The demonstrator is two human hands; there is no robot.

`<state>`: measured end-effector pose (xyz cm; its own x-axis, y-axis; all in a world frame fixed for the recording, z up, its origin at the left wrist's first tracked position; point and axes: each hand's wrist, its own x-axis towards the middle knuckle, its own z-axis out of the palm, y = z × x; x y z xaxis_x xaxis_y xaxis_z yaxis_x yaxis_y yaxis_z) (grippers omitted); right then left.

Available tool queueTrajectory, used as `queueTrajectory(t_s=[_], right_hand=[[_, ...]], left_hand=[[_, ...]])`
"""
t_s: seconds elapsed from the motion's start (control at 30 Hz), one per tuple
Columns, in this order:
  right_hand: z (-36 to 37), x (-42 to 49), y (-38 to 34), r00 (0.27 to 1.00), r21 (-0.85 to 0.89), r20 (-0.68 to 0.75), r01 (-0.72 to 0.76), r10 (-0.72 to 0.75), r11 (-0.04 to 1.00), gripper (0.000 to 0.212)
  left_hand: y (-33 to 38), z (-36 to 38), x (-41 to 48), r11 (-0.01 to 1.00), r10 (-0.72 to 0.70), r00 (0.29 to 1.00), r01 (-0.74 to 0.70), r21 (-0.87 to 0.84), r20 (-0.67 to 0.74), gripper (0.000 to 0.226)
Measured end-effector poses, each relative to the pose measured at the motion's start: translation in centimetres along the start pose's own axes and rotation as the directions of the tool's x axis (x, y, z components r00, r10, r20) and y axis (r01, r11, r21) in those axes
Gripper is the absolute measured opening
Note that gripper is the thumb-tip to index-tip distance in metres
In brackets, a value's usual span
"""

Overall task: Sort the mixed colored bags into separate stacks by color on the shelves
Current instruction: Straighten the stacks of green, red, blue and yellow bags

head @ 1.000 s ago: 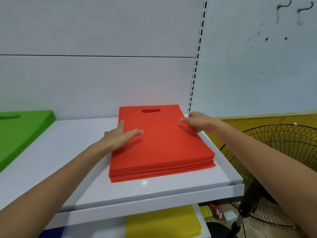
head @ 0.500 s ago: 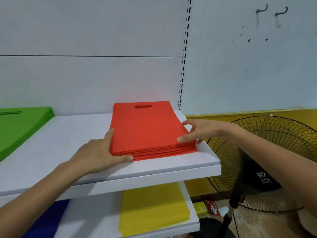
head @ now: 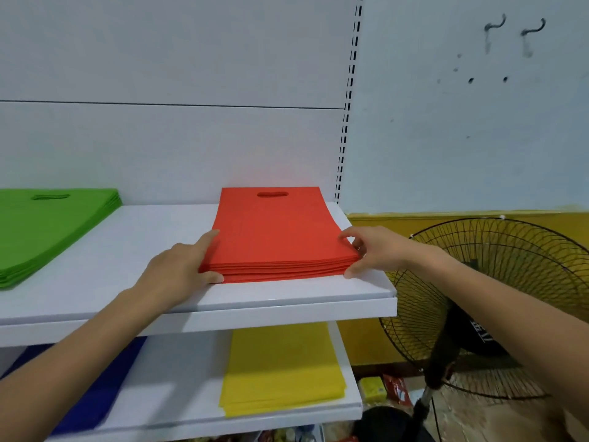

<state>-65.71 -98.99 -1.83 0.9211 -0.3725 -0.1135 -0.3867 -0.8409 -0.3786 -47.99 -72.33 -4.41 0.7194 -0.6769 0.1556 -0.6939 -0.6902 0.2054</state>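
A stack of red bags (head: 274, 231) with cut-out handles lies at the right end of the upper white shelf (head: 127, 250). My left hand (head: 181, 269) presses against its front-left corner, the index finger straight along the left side and the thumb along the front edge. My right hand (head: 376, 250) cups the front-right corner, with curled fingers over the top and side and the thumb at the front edge. A green stack (head: 47, 224) lies at the left of the same shelf. On the lower shelf (head: 178, 378) lie a yellow stack (head: 283, 368) and a blue stack (head: 95, 387).
A black standing fan (head: 497, 301) stands just right of the shelves, under my right forearm. Small packets (head: 382, 389) lie on the floor near its pole. The white back panel rises behind the shelf, and bare shelf surface separates the green and red stacks.
Both hands slid from the top and sides of the red stack toward me, down to its front corners. The view dropped, showing more of the lower shelf.
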Motion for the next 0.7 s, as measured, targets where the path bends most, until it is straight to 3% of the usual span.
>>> queueTrajectory(t_s=[0.17, 0.33, 0.43, 0.53, 0.7], right_hand=[[-0.4, 0.5, -0.3, 0.996, -0.001, 0.084, -0.032, 0.032, 0.999, 0.086], [-0.9, 1.2, -1.0, 0.988, -0.043, 0.127, -0.078, 0.083, 0.996, 0.087], [-2.3, 2.4, -1.3, 0.967, 0.157, 0.237, -0.130, 0.091, 0.979, 0.096], [-2.8, 4.6, -1.0, 0.990, 0.169, 0.062, -0.134, 0.125, 0.976, 0.090], [0.6, 7.3, -0.9, 0.987, 0.046, -0.105, -0.115, 0.120, 0.992, 0.077]], left_hand=[[-0.1, -0.4, -0.2, 0.988, -0.006, 0.994, 0.023, -0.151, 0.109, 0.078], [0.2, -0.8, 0.0, 0.996, 0.031, 0.975, -0.013, -0.085, 0.221, 0.074], [-0.6, -1.5, 0.8, 0.977, -0.029, 0.960, 0.086, -0.193, 0.278, 0.074], [-0.4, -1.6, 1.2, 0.962, -0.053, 0.946, 0.135, -0.238, 0.321, 0.092], [-0.2, -1.0, 1.6, 0.963, 0.024, 0.945, 0.066, -0.262, 0.327, 0.106]])
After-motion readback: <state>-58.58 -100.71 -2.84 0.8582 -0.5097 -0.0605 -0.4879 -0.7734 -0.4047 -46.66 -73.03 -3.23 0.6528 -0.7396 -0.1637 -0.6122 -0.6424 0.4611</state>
